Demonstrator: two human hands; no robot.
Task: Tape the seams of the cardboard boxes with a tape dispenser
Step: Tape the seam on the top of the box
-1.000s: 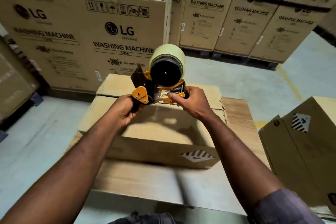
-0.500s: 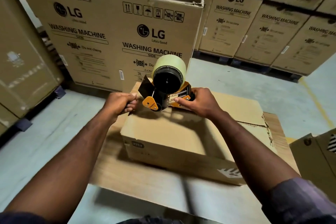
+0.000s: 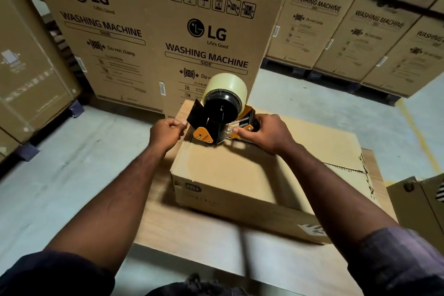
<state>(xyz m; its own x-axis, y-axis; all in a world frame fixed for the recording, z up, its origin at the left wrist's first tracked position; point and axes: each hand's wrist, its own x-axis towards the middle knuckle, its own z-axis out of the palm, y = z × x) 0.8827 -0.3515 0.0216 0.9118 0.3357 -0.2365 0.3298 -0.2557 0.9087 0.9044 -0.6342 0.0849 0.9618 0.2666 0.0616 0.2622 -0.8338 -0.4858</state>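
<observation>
Your left hand [image 3: 168,132] has come off the orange side of the tape dispenser [image 3: 217,125], where it was a second ago. It is now just to the left of the tool, beside the black flap [image 3: 195,115]. Its fingers are curled and the thumb is pressed against the forefinger, like a pinch. I think you want to draw out the free end of the tape, but the tape is clear and I cannot tell if any is between the fingertips.

Your right hand [image 3: 265,133] is closed around the handle on the right side, with the thumb along the near edge. This one hand carries the tool, so the other is free for the tape end.

You hold the dispenser upright, with the pale tape roll [image 3: 224,85] on top. Its lower end is at the far left part of the top of the cardboard box [image 3: 240,173], touching it or just above; I cannot say which. I judge this as the start position: from the far edge you can pull the tool toward yourself along the top. The seam itself is not plain to me, and I see no tape laid on the top.

The box lies on a wooden board [image 3: 192,226] on the floor. Big washing machine cartons [image 3: 209,31] stand behind it.
</observation>
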